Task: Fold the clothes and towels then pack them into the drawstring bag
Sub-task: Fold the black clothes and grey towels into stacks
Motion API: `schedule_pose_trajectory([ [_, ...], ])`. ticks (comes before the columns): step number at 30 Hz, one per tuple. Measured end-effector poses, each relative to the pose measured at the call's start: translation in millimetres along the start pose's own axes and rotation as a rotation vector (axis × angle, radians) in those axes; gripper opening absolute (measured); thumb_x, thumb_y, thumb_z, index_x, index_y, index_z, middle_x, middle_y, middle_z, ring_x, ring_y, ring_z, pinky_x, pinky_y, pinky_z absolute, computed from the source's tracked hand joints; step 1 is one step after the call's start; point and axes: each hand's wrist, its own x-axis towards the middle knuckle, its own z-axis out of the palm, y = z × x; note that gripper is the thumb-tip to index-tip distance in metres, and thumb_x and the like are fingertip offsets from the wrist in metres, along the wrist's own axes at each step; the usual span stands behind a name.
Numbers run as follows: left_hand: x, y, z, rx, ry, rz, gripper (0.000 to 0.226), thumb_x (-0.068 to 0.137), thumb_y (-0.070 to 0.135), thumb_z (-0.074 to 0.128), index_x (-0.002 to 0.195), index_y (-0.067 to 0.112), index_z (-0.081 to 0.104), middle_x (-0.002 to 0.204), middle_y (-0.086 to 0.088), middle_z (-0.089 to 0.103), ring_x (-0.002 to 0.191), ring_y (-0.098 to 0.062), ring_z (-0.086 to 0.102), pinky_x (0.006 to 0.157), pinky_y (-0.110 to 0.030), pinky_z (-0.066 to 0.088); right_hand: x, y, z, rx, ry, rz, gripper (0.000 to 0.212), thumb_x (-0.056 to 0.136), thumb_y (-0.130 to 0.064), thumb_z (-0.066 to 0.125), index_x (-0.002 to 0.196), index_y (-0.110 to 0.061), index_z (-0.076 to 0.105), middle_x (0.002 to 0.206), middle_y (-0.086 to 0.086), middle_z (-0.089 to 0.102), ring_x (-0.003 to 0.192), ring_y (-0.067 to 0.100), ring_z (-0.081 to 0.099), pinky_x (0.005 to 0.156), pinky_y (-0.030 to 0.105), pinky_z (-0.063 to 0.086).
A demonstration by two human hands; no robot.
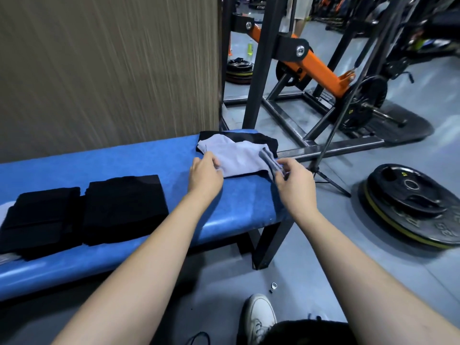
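Folding step in hand. Grey towel (239,158) lay centre frame on blue bench (174,160), over black garment (249,137). Left hand (205,174) pinched towel's left edge; right hand (295,181) gripped bunched right corner. Two folded black stacks (82,210) lower left. Bag not in view. Next move likely: bring corners together, square edges.

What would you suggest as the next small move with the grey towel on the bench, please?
Probably fold it in half: the right hand pinches one edge of the grey towel, the left hand holds the other, and it lies rumpled on a black garment, unlike the two folded black stacks.
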Motion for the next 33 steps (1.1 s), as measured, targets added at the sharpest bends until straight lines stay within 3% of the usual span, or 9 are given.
schedule_pose_trajectory([
  [6,-9.2,1.6,-10.6,-0.241,-0.073,-0.095,0.031,0.084,-0.002,0.050,0.103,0.023,0.055,0.096,-0.004,0.051,0.074,-0.021,0.048,0.057,-0.029,0.036,-0.7,-4.3,-19.9,0.331,-0.001,0.059,0.034,0.089,-0.004,0.057,0.110,-0.030,0.061,0.085,-0.003,0.066,0.075,0.024,0.064,0.077,0.047,0.056],
  [8,-10.5,0.1,-12.7,-0.269,-0.096,-0.100,0.031,0.085,0.002,0.050,0.106,0.023,0.058,0.094,-0.003,0.054,0.078,-0.022,0.049,0.060,-0.030,0.037,-4.2,-3.3,-26.2,0.376,-0.027,0.063,0.038,0.090,0.000,0.057,0.111,-0.031,0.063,0.087,0.001,0.064,0.074,0.025,0.066,0.073,0.045,0.058],
  [12,-11.8,1.8,-10.9,-0.138,-0.119,-0.059,0.032,0.089,0.023,0.062,0.119,0.031,0.059,0.119,0.004,0.050,0.108,-0.016,0.049,0.083,-0.028,0.041,-11.1,0.2,-34.7,0.478,-0.079,0.145,0.050,0.091,0.012,0.044,0.115,-0.026,0.065,0.104,0.016,0.061,0.060,0.024,0.067,0.060,0.036,0.058],
  [16,-5.3,-0.8,-3.9,-0.090,-0.085,-0.105,0.034,0.087,0.035,0.065,0.120,0.028,0.063,0.128,-0.003,0.049,0.110,-0.023,0.057,0.091,-0.031,0.045,-9.7,11.0,-33.9,0.518,-0.153,0.344,0.051,0.089,0.014,0.036,0.119,-0.014,0.066,0.101,0.013,0.059,0.060,0.024,0.067,0.058,0.031,0.058],
  [22,-0.6,0.1,-1.2,-0.203,0.033,-0.119,0.014,0.089,0.016,0.062,0.099,0.023,0.066,0.085,0.009,0.056,0.100,-0.023,0.061,0.069,-0.027,0.039,-3.5,17.3,-31.0,0.549,-0.065,0.512,0.044,0.082,0.010,0.038,0.110,-0.006,0.069,0.070,0.009,0.057,0.058,0.023,0.053,0.057,0.028,0.049],
  [25,-2.4,3.1,-5.3,-0.324,0.067,-0.119,0.027,0.091,0.008,0.049,0.107,0.020,0.067,0.103,0.004,0.059,0.097,-0.018,0.059,0.061,-0.023,0.036,0.3,15.3,-33.2,0.594,0.042,0.488,0.047,0.081,0.007,0.034,0.103,-0.008,0.073,0.072,0.009,0.053,0.062,0.022,0.045,0.054,0.026,0.047],
  [27,-4.3,3.7,-10.2,-0.380,0.076,-0.089,0.036,0.091,0.004,0.040,0.106,0.021,0.069,0.100,0.000,0.059,0.076,-0.014,0.054,0.055,-0.021,0.034,0.2,14.3,-35.2,0.609,0.078,0.470,0.053,0.080,0.010,0.029,0.100,-0.011,0.074,0.074,0.007,0.055,0.060,0.017,0.046,0.050,0.020,0.048],
  [29,-8.2,1.5,-16.9,-0.374,0.093,-0.046,0.046,0.090,-0.001,0.034,0.104,0.021,0.072,0.095,0.000,0.060,0.068,-0.011,0.049,0.055,-0.021,0.035,-1.3,15.4,-36.3,0.574,0.098,0.412,0.060,0.077,0.012,0.028,0.099,-0.016,0.076,0.086,0.003,0.067,0.069,0.015,0.057,0.062,0.023,0.052],
  [33,-19.3,-5.1,-34.2,-0.229,0.093,0.090,0.054,0.090,-0.009,0.032,0.115,0.018,0.071,0.118,0.002,0.059,0.103,-0.013,0.055,0.069,-0.012,0.038,-0.5,23.2,-39.2,0.557,0.102,0.313,0.072,0.068,0.019,0.028,0.088,-0.029,0.077,0.103,-0.003,0.074,0.103,0.017,0.068,0.096,0.038,0.056],
])
